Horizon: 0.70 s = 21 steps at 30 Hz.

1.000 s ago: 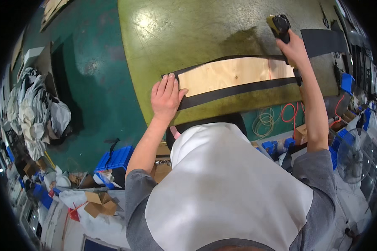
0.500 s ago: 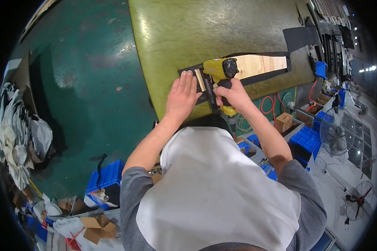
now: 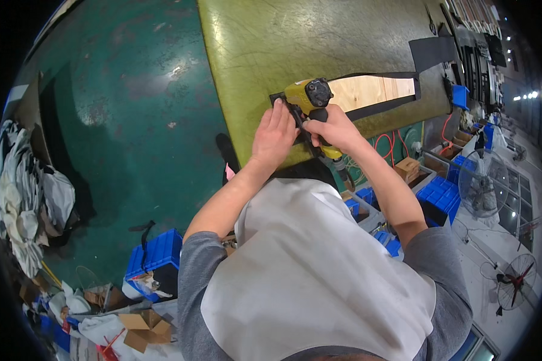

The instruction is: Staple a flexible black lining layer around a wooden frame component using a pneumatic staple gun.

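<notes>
My right hand (image 3: 336, 130) grips the handle of a yellow-and-black pneumatic staple gun (image 3: 301, 93). The tool's head lies over the left end of a long wooden panel (image 3: 370, 91), whose edges are wrapped in black fabric (image 3: 376, 108). Fingers stretched out, my left hand (image 3: 272, 138) lies flat on the black fabric at that end, close beside the tool. Its fingertips are near the corner, and nothing is gripped in it. The nose of the staple gun and the panel surface under it are hidden.
The panel rests on a worn olive-green table (image 3: 265, 36), its left edge near my left hand. A black fabric piece (image 3: 430, 53) and scissors (image 3: 432, 25) lie further right. Red hose (image 3: 382, 145), blue bins (image 3: 442, 198) and a fan (image 3: 485, 177) stand at right, another blue bin (image 3: 155, 256) at lower left.
The staple gun has shifted slightly left over the panel's end, covering the bare wooden strip seen before. My left hand now sits closer to the tool.
</notes>
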Available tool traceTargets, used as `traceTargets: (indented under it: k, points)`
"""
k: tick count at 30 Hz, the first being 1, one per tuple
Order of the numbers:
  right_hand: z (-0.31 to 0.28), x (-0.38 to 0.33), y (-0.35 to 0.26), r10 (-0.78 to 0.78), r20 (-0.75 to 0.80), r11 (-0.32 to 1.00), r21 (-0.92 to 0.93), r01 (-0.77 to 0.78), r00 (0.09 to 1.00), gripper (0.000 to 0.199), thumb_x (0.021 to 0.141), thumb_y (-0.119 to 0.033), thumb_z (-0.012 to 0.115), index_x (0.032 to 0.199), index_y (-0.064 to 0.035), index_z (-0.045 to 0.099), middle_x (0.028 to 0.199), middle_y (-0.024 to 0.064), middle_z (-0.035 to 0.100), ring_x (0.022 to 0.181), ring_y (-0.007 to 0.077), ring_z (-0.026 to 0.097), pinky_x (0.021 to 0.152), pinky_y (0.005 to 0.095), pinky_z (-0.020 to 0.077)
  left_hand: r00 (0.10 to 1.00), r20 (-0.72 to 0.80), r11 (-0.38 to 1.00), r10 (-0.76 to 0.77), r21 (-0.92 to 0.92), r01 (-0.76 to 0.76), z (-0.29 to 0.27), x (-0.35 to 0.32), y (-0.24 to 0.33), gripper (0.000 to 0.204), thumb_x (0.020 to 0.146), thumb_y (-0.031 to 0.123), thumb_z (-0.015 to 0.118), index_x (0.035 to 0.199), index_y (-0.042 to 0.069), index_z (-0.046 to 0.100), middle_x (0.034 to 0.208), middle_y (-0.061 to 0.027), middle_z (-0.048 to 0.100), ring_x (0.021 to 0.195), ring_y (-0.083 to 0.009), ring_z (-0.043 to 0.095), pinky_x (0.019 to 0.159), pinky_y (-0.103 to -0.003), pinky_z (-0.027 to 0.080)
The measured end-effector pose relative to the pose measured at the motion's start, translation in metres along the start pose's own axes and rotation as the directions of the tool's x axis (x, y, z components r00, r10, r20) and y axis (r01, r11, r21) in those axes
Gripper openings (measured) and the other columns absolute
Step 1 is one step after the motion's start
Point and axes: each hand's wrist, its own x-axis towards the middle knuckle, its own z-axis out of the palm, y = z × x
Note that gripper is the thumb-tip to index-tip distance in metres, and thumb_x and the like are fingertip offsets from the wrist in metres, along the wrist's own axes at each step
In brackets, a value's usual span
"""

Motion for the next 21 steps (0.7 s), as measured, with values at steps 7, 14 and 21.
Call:
traceTargets:
  k: [7,14,21]
  points:
    - [-0.009,0.002,-0.008,-0.001,0.015,0.976,-0.22,0.004,1.0,0.014,0.082,-0.011,0.067,0.086,0.0024,0.064,0.062,0.0071,0.064,0.053,0.0146,0.063,0.051,0.0308,0.0494,0.999,-0.049,0.999,0.011,-0.052,-0.013,-0.002,0.004,0.002,0.055,0.086,0.036,0.072,0.123,-0.005,0.064,0.131,-0.0203,0.063,0.136,-0.0345,0.05,0.111,-0.046,0.04]
    - [-0.077,-0.044,0.047,-0.148,-0.186,0.969,-0.225,0.105,0.971,0.025,0.08,-0.018,0.071,0.091,0.0037,0.065,0.064,0.0109,0.067,0.058,0.0171,0.068,0.059,0.0322,0.0541,0.996,-0.082,0.987,-0.032,-0.161,0.018,-0.031,0.022,0.006,0.051,0.083,0.033,0.077,0.123,0.003,0.066,0.127,-0.0156,0.063,0.118,-0.0318,0.06,0.097,-0.046,0.045]
    - [-0.169,-0.024,0.113,0.025,-0.376,0.99,-0.121,-0.076,0.926,0.027,0.08,-0.017,0.072,0.089,0.0056,0.062,0.065,0.01,0.066,0.057,0.0182,0.068,0.057,0.0334,0.0544,0.99,0.099,0.95,-0.099,-0.286,0.124,0.039,0.179,0.055,0.027,0.083,0.024,0.073,0.103,0.006,0.066,0.097,-0.0125,0.058,0.094,-0.0307,0.061,0.078,-0.046,0.051]
